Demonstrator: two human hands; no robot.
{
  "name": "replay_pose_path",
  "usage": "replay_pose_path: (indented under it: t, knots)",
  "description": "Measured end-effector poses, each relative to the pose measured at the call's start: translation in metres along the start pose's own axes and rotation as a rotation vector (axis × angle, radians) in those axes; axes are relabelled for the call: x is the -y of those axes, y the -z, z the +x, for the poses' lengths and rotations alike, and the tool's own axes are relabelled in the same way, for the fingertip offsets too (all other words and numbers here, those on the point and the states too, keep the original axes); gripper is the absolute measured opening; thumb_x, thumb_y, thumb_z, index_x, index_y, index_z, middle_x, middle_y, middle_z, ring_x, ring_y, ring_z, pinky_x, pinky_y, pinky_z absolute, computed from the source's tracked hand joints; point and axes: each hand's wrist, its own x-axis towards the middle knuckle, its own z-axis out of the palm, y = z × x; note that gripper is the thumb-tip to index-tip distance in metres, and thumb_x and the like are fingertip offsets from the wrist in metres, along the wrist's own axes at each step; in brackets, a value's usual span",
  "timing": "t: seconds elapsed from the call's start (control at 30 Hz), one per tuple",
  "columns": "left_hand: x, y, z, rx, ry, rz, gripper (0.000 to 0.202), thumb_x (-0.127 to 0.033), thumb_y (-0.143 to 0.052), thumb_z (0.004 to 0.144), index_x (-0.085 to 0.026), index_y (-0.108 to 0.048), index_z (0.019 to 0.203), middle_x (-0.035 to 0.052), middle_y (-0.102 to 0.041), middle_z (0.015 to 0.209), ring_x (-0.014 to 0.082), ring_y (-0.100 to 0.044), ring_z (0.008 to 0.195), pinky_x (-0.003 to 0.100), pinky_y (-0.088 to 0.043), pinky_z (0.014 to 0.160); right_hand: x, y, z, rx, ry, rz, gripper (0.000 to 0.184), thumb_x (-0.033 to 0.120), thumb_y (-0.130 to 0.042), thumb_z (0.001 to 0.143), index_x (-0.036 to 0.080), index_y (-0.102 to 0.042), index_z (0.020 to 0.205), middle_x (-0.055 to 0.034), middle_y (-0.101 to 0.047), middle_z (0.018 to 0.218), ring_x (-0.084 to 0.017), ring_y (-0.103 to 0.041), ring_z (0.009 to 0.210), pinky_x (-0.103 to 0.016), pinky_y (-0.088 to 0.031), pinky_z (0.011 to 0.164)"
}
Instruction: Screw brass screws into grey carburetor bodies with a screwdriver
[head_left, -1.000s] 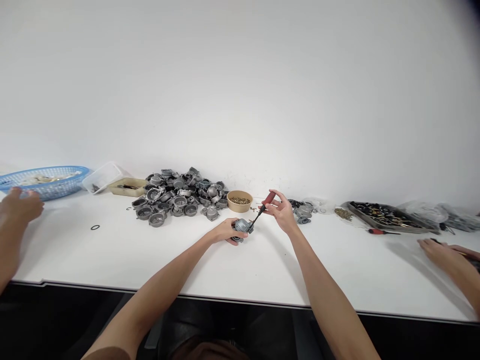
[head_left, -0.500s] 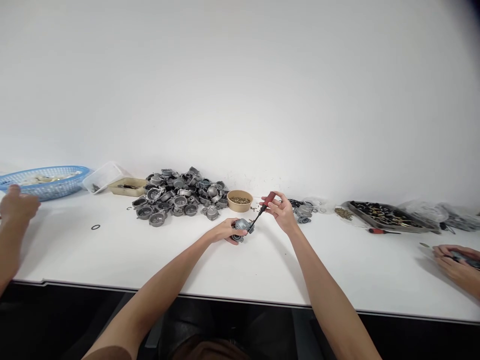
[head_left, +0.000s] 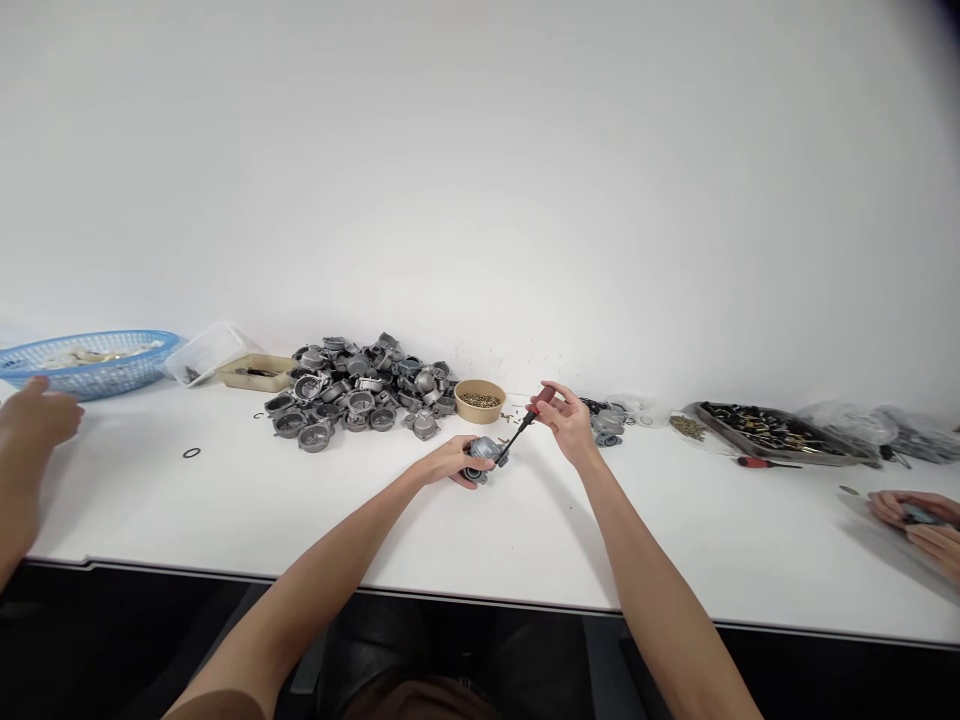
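Observation:
My left hand is closed around a grey metal carburetor-like casting, holding it just above or on the white table. In my right hand is a screwdriver with a red handle, gripped by the fingers and slanting down to the left. Its dark shaft meets the right side of the casting; the exact contact point of the tip is too small to make out. Behind the casting stands a round tan bowl of small brass-coloured parts.
A heap of grey castings lies left of the bowl. Further left are a tan tray, a clear container and a blue basket. Rightward lie a metal tray and another screwdriver. Other people's hands show at both edges.
My right fingers have shifted on the screwdriver handle, covering more of it. The casting and my left hand stay put. The other people's hands at both edges have moved slightly.

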Motion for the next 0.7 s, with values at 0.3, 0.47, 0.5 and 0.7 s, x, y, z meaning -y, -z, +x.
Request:
replay_pose_path:
  t: [0.3,0.47,0.5,0.7]
  knots:
    - [0.0042,0.0038,0.0045,0.035,0.009,-0.040,0.067,-0.049,-0.085,0.069,-0.018,-0.063,0.124,0.0139,-0.062,0.121,0.0297,-0.061,0.108,0.041,-0.063,0.079,0.0036,-0.0047,-0.0035,0.040,0.037,0.016,0.058,0.042,-0.084,0.072,0.026,-0.065,0.124,-0.0072,-0.071,0.103,-0.023,-0.071,0.087,-0.044,-0.060,0.083]
    - [0.0061,0.0052,0.0059,0.041,0.022,-0.054,0.066,-0.049,-0.085,0.070,-0.018,-0.062,0.124,0.0148,-0.062,0.122,0.0302,-0.062,0.108,0.041,-0.063,0.079,0.0034,-0.0075,-0.0032,-0.075,0.037,-0.058,0.054,0.040,-0.088,0.065,0.026,-0.068,0.113,0.0009,-0.065,0.079,-0.020,-0.069,0.077,-0.039,-0.061,0.074]
    - [0.0063,0.0053,0.0061,0.041,0.024,-0.055,0.066,-0.049,-0.085,0.070,-0.018,-0.062,0.124,0.0149,-0.062,0.122,0.0302,-0.062,0.108,0.041,-0.063,0.079,0.0031,-0.0081,-0.0033,-0.089,0.047,-0.083,0.053,0.041,-0.087,0.066,0.026,-0.068,0.113,0.0017,-0.063,0.078,-0.020,-0.068,0.076,-0.037,-0.061,0.070]
    - [0.0068,0.0053,0.0062,0.043,0.023,-0.073,0.067,-0.052,-0.085,0.070,-0.017,-0.062,0.122,0.0158,-0.061,0.122,0.0288,-0.063,0.103,0.042,-0.062,0.081,0.0049,-0.0019,-0.0033,0.041,0.018,0.003,0.055,0.043,-0.084,0.071,0.027,-0.066,0.120,-0.0058,-0.070,0.100,-0.023,-0.069,0.088,-0.042,-0.061,0.079]
